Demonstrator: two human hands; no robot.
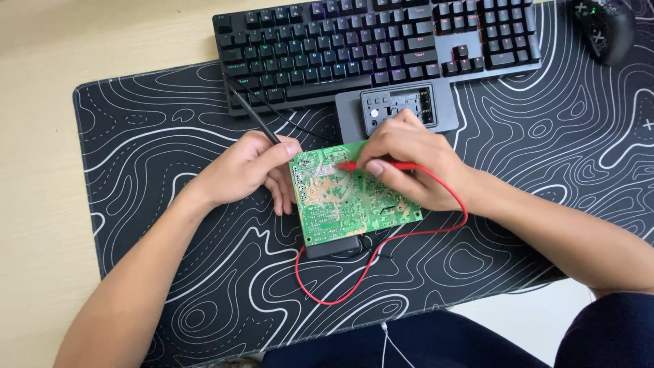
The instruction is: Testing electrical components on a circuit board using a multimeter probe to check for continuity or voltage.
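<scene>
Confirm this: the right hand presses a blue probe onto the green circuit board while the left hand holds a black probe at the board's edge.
Not quite. The head view shows the right hand pressing a red probe, not blue, onto the green circuit board; the left hand holds the black probe at its edge.

No packages, signs or screens in view. Only label-type item: small pale whitish rectangular patch (325,170) on the solder side of the green circuit board (340,204), upper left area of the board, just left of the red probe tip; too blurred to tell if it is a sticker or bare printed area. Keyboard keycaps at top carry tiny light legends on black, backlit in mixed colours; not labels as such. Grey device just below the keyboard shows an open compartment, no display visible on this side.
</scene>
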